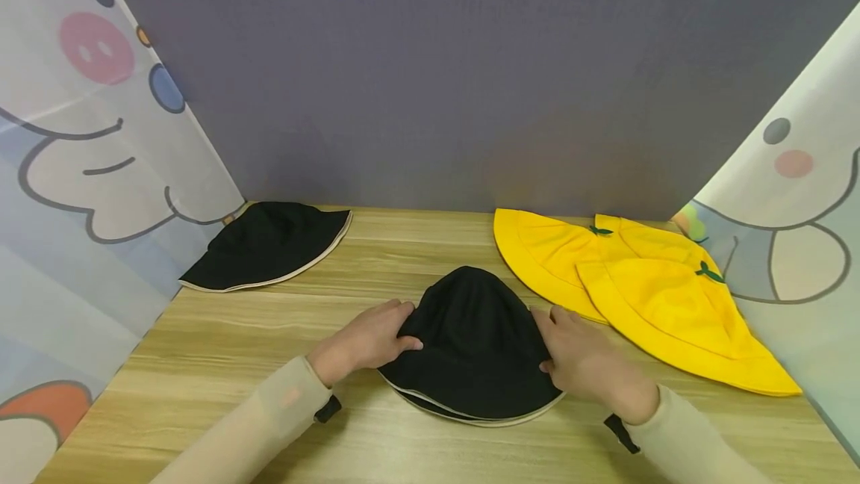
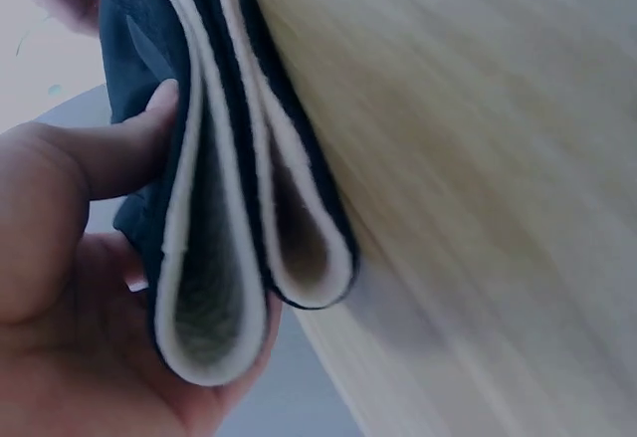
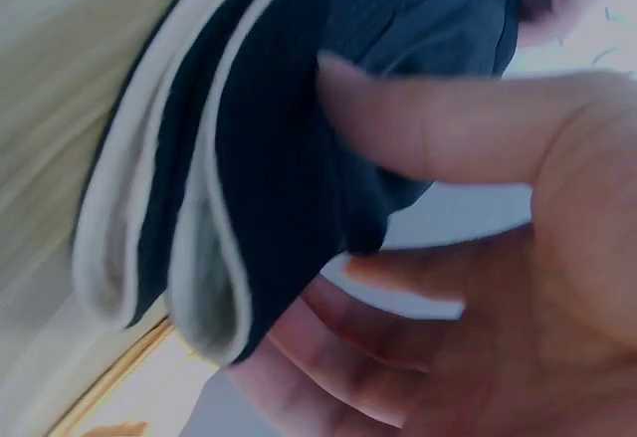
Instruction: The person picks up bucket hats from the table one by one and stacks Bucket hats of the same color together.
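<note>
- Grey-purple back wall (image 1: 430, 81) at the far side, with two cartoon-printed panels, the left panel (image 1: 54, 245) and the right panel (image 1: 806, 193), flanking one wood-grained table (image 1: 255, 334).
- Three black hats with pale-edged brims in all: one lone black hat (image 1: 269, 249) lies at the far left, and two are held together, one on the other, at the near middle.
- Of the held pair, the upper black hat (image 1: 470, 349) faces up, and the lower black hat (image 2: 338, 258) shows as a second brim below it, on the table side. Both brims are folded over at the sides, as both wrist views show.
- Yellow hats, seemingly three, overlap at the far right: a left one (image 1: 537, 245), a back one (image 1: 652, 241) and a front one (image 1: 672, 312). Two green leaf tabs (image 1: 600, 231) (image 1: 709, 272) are visible on them.
- Left hand (image 1: 369, 334): thumb pressed on the upper hat's outer face, fingers bent behind and under, gripping the pair's left side.
- Right hand (image 1: 584, 357): thumb against the outer face, fingers behind, gap narrowed to the cloth; it pinches the right side, near the yellow hats.
- Two pale sleeves (image 1: 262, 417) cover the forearms.
</note>
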`<state>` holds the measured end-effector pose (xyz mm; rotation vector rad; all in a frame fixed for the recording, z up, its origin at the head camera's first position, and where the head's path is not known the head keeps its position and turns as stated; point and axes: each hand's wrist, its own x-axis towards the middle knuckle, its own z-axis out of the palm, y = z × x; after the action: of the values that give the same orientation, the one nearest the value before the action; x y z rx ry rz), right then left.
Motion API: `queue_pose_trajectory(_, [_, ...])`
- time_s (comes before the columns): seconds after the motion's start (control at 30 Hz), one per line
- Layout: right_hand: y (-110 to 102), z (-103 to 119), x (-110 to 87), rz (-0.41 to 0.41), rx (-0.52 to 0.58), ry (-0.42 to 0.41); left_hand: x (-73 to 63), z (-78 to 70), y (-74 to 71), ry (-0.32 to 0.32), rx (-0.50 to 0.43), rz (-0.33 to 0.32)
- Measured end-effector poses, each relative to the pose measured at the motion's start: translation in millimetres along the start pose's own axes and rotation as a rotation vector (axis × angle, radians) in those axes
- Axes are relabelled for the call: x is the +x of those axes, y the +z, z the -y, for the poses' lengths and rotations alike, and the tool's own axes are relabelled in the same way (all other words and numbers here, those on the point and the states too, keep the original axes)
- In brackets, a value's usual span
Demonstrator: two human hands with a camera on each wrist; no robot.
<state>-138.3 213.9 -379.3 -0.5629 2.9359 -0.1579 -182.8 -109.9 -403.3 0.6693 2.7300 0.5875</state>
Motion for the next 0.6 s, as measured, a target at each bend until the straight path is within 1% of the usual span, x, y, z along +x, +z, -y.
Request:
queue_pose_trajectory(0.07, [1.0,6.6,-0.4,-0.078,-0.066,-0.05,-1.2,-2.0,0.0,0.003,0.033,-0.014])
queue_pose_trajectory(0.17, [2.3,15.6,-1.4,-0.16,-0.145,-0.128,-2.0,-4.3,0.5,0.007,0.067,-0.024])
queue_pose_trajectory(0.27, [3.0,23.0,-2.5,-0.17,-0.163,-0.193,-2.0,-4.4,1.2,0.004,0.066,-0.015])
queue_pose_trajectory(0.33, [4.0,25.9,-2.5,-0.161,-0.154,-0.212,-1.8,-3.8,1.3,-0.001,0.052,-0.004])
queue_pose_trajectory(0.4, [5.6,26.9,-1.8,-0.121,-0.128,-0.213,-1.3,-3.2,1.5,-0.001,0.044,0.002])
queue_pose_trajectory(0.43, [6.5,26.7,-1.6,-0.089,-0.103,-0.201,-1.0,-3.2,1.6,-0.002,0.042,0.006])
queue_pose_trajectory(0.6, [12.9,24.6,2.8,0.086,0.028,-0.113,-1.1,-3.0,2.8,-0.02,0.033,0.019])
